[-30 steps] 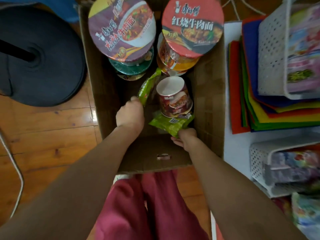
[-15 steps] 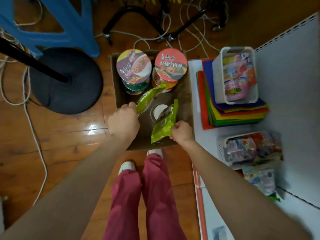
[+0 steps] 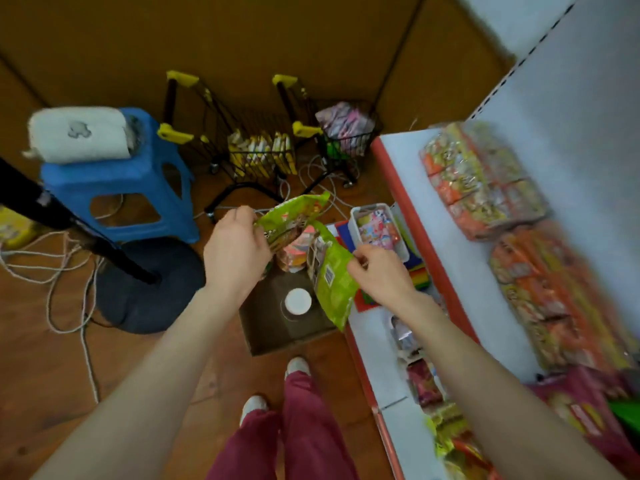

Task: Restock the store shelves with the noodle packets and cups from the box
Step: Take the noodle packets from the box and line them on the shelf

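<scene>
Light is dim, warm, even; I note no hard shadows. Heavy motion blur smears the stacked packets (image 3: 485,181) on the white shelf (image 3: 398,157) at right. Wide-angle bending stretches the edges.

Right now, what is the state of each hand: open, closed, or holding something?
Left hand: holds a green noodle packet.
Right hand: pinches a second green noodle packet.

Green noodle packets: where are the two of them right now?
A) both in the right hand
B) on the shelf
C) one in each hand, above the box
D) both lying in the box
C: the left hand pinches the upper green packet and the right hand holds the lower green packet, both raised over the box.
</scene>
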A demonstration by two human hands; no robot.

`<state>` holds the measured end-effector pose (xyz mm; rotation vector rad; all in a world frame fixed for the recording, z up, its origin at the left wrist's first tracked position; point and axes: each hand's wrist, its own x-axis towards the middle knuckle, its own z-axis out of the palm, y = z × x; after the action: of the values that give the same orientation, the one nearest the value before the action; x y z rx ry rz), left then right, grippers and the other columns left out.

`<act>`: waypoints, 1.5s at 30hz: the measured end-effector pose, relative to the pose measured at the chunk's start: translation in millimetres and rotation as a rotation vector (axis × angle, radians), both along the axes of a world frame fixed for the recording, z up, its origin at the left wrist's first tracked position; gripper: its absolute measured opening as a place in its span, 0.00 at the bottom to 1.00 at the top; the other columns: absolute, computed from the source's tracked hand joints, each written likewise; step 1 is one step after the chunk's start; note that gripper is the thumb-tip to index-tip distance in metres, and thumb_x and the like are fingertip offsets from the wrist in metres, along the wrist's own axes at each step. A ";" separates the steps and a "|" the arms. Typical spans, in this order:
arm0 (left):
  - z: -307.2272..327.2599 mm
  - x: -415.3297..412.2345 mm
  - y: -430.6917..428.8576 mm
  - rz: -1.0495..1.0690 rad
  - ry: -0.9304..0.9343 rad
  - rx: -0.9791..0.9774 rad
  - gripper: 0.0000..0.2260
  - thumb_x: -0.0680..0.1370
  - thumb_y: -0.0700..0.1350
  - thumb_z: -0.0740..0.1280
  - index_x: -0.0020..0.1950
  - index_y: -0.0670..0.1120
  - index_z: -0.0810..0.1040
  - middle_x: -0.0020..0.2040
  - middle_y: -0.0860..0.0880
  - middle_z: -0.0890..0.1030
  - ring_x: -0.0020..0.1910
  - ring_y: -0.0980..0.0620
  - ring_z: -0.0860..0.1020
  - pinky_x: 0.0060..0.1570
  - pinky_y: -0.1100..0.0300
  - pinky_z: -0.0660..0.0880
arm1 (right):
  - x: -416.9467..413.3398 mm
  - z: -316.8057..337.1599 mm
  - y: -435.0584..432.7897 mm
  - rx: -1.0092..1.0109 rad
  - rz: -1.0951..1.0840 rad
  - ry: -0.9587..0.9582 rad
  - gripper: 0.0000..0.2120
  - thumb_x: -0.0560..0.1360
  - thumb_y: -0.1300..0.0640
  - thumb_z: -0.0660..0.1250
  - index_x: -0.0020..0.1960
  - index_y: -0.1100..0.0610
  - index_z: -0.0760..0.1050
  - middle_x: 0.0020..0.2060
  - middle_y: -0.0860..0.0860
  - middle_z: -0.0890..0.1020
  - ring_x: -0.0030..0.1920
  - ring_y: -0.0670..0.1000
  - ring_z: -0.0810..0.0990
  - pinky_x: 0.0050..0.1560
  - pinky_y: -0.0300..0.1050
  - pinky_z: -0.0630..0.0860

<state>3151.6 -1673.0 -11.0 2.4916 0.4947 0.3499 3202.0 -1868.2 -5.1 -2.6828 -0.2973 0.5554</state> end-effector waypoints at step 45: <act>329.0 129.0 -125.1 -0.171 -0.680 0.005 0.08 0.80 0.42 0.59 0.52 0.38 0.72 0.37 0.45 0.74 0.33 0.47 0.71 0.28 0.58 0.62 | 79.5 442.9 -192.2 0.082 -0.326 -0.884 0.22 0.72 0.45 0.68 0.59 0.57 0.72 0.51 0.52 0.75 0.51 0.51 0.72 0.50 0.46 0.69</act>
<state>3280.6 -1798.1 318.0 2.2084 0.0009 1.0678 3281.5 -2060.4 437.8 -2.6464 -0.0941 -0.7432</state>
